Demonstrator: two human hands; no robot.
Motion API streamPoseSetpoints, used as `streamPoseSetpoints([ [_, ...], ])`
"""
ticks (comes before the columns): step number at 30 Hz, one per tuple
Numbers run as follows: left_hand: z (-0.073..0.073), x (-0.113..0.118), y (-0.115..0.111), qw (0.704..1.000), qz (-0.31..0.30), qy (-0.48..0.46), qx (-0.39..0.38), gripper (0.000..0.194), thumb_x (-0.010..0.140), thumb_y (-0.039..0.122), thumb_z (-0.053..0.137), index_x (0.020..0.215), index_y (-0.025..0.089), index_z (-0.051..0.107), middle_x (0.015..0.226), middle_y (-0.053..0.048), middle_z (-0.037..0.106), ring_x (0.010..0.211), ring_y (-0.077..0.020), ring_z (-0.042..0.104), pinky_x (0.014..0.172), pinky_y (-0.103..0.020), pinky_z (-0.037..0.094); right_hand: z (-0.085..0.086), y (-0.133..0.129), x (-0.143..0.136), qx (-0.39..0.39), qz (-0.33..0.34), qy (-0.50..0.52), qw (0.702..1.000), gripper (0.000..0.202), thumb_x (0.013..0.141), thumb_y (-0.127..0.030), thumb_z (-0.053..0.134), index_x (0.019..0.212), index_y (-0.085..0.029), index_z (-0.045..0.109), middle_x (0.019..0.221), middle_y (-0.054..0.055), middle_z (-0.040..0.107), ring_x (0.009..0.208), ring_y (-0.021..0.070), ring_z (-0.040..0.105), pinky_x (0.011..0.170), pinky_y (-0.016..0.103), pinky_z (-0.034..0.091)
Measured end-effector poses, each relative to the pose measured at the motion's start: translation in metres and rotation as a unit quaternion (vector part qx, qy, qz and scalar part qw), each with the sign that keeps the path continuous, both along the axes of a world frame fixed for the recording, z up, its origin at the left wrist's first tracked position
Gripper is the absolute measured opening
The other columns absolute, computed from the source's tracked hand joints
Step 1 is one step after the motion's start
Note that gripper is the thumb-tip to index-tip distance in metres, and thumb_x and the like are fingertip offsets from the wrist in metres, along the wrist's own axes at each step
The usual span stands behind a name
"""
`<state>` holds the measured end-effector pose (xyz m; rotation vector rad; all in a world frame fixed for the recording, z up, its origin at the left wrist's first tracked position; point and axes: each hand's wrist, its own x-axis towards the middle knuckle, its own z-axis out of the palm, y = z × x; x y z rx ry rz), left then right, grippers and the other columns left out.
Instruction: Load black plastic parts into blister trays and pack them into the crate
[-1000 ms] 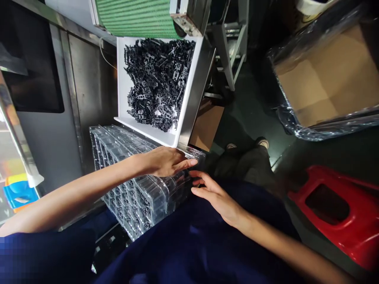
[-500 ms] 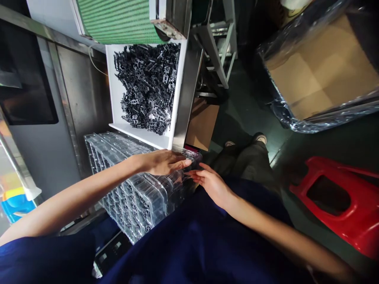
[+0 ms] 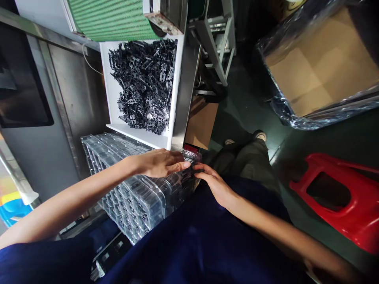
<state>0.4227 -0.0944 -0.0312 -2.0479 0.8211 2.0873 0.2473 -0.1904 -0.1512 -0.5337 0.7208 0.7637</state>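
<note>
A row of clear plastic trays (image 3: 151, 199) packed with small dark parts lies on its side in front of my body. My left hand (image 3: 160, 162) reaches across the top of the trays near their right end, thumb stretched out to the right; its other fingertips are partly hidden. My right hand (image 3: 217, 185) is at that same end, fingers loosely stretched and slightly bent, the tips at the tray edges. I cannot tell how firmly they touch. Just beyond the trays stands a white bin (image 3: 139, 134) with a heap of small black plastic parts (image 3: 145, 86).
A green conveyor belt (image 3: 112, 19) ends above the white bin. Brown cardboard (image 3: 201, 124) leans by the metal frame. On the floor at right are a plastic-lined cardboard box (image 3: 322, 67) and a red stool (image 3: 340, 201). A grey machine panel (image 3: 32, 154) stands at left.
My right hand has shifted slightly right, and its fingers are more bent. My left hand stays on the trays almost unmoved. The view has shifted a little.
</note>
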Motion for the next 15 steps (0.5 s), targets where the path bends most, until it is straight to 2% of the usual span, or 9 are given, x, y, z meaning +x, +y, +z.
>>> streamPoseSetpoints([
  [4, 0.0, 0.001, 0.001, 1.0, 0.0, 0.001, 0.007, 0.068, 0.099, 0.058, 0.015, 0.118, 0.013, 0.061, 0.12, -0.014, 0.063, 0.101, -0.0238, 0.061, 0.089, -0.034, 0.041, 0.0, 0.001, -0.003, 0.002, -0.007, 0.012, 1.0, 0.025, 0.064, -0.03, 0.069, 0.088, -0.024, 0.067, 0.092, -0.001, 0.067, 0.097, 0.0201, 0.056, 0.09, 0.034, 0.038],
  [9, -0.004, 0.001, 0.005, 1.0, 0.004, -0.002, 0.011, 0.068, 0.099, 0.059, 0.016, 0.126, 0.015, 0.059, 0.13, -0.015, 0.06, 0.109, -0.0254, 0.06, 0.094, -0.036, 0.04, -0.011, 0.002, -0.007, -0.014, -0.033, 0.047, 0.998, 0.042, 0.065, -0.028, 0.069, 0.106, -0.026, 0.06, 0.095, -0.002, 0.068, 0.099, 0.019, 0.059, 0.096, 0.036, 0.038],
  [13, -0.009, 0.0, 0.01, 0.999, 0.021, -0.038, 0.023, 0.07, 0.097, 0.063, 0.02, 0.134, 0.016, 0.056, 0.126, -0.016, 0.065, 0.107, -0.0271, 0.062, 0.09, -0.035, 0.043, -0.024, 0.007, -0.009, -0.012, -0.042, 0.037, 0.998, 0.036, 0.063, -0.027, 0.069, 0.099, -0.024, 0.066, 0.1, 0.0, 0.07, 0.106, 0.0202, 0.058, 0.102, 0.036, 0.036],
  [15, -0.002, 0.001, 0.013, 0.996, 0.037, -0.074, 0.023, 0.07, 0.096, 0.064, 0.021, 0.133, 0.016, 0.057, 0.119, -0.014, 0.069, 0.098, -0.0249, 0.066, 0.084, -0.032, 0.046, -0.028, 0.009, -0.012, -0.009, -0.036, 0.024, 0.999, 0.032, 0.063, -0.028, 0.07, 0.095, -0.024, 0.068, 0.105, 0.0, 0.069, 0.111, 0.0203, 0.057, 0.104, 0.035, 0.035],
])
